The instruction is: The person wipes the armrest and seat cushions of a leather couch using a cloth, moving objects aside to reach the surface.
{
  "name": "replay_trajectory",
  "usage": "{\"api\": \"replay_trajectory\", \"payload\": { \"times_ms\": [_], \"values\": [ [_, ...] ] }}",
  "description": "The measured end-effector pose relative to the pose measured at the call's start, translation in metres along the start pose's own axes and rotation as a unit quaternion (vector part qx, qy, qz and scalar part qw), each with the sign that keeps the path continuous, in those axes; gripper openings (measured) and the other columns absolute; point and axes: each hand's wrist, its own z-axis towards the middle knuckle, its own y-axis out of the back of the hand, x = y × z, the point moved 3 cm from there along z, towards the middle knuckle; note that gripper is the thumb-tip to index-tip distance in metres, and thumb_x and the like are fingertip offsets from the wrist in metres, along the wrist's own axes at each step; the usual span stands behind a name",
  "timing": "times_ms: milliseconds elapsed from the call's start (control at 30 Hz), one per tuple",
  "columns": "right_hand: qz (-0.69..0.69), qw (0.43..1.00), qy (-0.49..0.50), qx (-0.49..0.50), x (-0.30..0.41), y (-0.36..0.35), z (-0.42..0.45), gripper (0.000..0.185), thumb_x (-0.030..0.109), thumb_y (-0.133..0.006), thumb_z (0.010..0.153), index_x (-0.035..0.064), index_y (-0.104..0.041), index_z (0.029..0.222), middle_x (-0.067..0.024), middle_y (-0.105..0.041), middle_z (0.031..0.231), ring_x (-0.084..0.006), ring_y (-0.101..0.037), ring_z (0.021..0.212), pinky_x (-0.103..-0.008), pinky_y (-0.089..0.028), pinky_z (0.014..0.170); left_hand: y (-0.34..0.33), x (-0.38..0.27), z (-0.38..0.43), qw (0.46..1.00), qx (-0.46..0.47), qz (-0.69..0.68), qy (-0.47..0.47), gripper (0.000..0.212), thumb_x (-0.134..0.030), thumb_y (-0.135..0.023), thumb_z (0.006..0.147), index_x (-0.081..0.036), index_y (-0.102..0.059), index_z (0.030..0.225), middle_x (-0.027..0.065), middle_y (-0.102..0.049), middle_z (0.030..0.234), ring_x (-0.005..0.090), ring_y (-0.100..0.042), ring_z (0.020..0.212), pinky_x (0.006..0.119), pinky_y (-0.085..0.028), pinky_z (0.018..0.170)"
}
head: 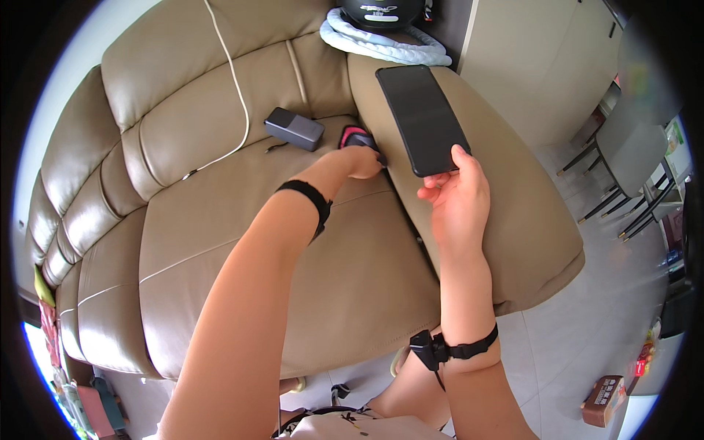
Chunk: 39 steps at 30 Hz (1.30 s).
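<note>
My right hand holds a black smartphone by its lower end, thumb along one edge. The phone's dark face is turned up, above the sofa's armrest. My left hand reaches to the crease where the seat meets the armrest. Against it lies a black item with a pink edge, partly covered by the hand. The left fingertips are hidden, so its grip does not show. Left of that hand, a grey power bank rests on the seat beside a short dark cable end.
A white charging cable hangs down the backrest of the tan leather sofa onto its seat. A pale padded ring and a black rounded object sit behind the armrest. Chairs stand at right; a brown box is lower right.
</note>
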Motion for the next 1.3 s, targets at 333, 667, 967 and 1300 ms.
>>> {"api": "replay_trajectory", "payload": {
  "times_ms": [333,667,967,1300],
  "values": [
    [0.007,1.0,-0.023,0.015,0.001,0.011,0.0,0.02,0.023,-0.056,0.091,0.0034,-0.054,0.087,-0.0053,-0.058,0.075,-0.0131,-0.056,0.06,-0.0292,-0.052,0.052,-0.029,-0.095,-0.122,0.984,0.04,-0.159,-0.067,0.053,-0.034,-0.04,0.095,-0.013,-0.036,0.144,0.0156,-0.038,0.145,0.0319,-0.033,0.136,0.041,-0.027,0.111],
    [-0.12,0.987,-0.094,0.048,-0.034,0.025,-0.044,0.021,0.025,-0.06,0.091,0.0053,-0.056,0.085,-0.0017,-0.055,0.069,-0.01,-0.057,0.058,-0.0263,-0.054,0.054,-0.102,-0.217,-0.203,0.947,-0.022,0.044,-0.319,0.048,-0.03,-0.045,0.09,-0.012,-0.048,0.135,0.0114,-0.038,0.146,0.0299,-0.035,0.135,0.047,-0.025,0.113],
    [-0.073,0.959,-0.26,0.083,-0.112,0.037,-0.037,0.018,0.017,-0.059,0.092,-0.0004,-0.053,0.093,-0.0071,-0.055,0.079,-0.0158,-0.06,0.068,-0.0309,-0.058,0.065,-0.116,-0.125,-0.319,0.976,-0.217,-0.021,0.003,0.059,-0.018,-0.053,0.081,-0.013,-0.043,0.139,0.0083,-0.039,0.146,0.0264,-0.037,0.134,0.041,-0.026,0.113],
    [-0.468,0.852,-0.163,0.171,-0.105,-0.006,-0.055,0.055,0.022,-0.063,0.086,-0.0046,-0.043,0.129,-0.0136,-0.06,0.088,-0.0189,-0.06,0.058,-0.0333,-0.058,0.064,-0.209,0.095,-0.544,0.731,-0.343,-0.147,0.572,0.05,-0.026,-0.045,0.091,-0.016,-0.042,0.14,0.0077,-0.034,0.15,0.0302,-0.028,0.139,0.047,-0.025,0.112]
  ]
}}
